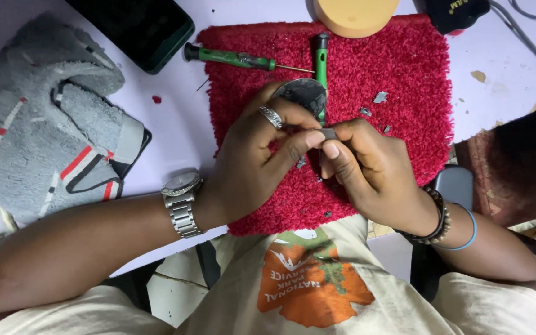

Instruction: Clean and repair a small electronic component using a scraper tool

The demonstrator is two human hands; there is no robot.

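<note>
Metal part: a small grey piece (328, 133) sits pinched between the thumbs and forefingers of both your hands, above the middle of the red shag mat (417, 74).
Left hand: your left hand (262, 155) comes in from 8 o'clock, fingers curled shut on the piece, a silver ring on one finger and a steel wristwatch (181, 198) on the wrist.
Right hand: your right hand (367, 167) comes in from 4 o'clock, thumb and forefinger closed on the same piece, beaded and blue bracelets at the wrist.
Behind the grip: a round grey metal disc (305, 93) lies at 12 o'clock, partly covered by your left fingers.
Tools: two green screwdrivers (237, 59) lie at 11 and 12 o'clock.
Hard to tell: the piece's shape is mostly hidden by fingertips.
</note>
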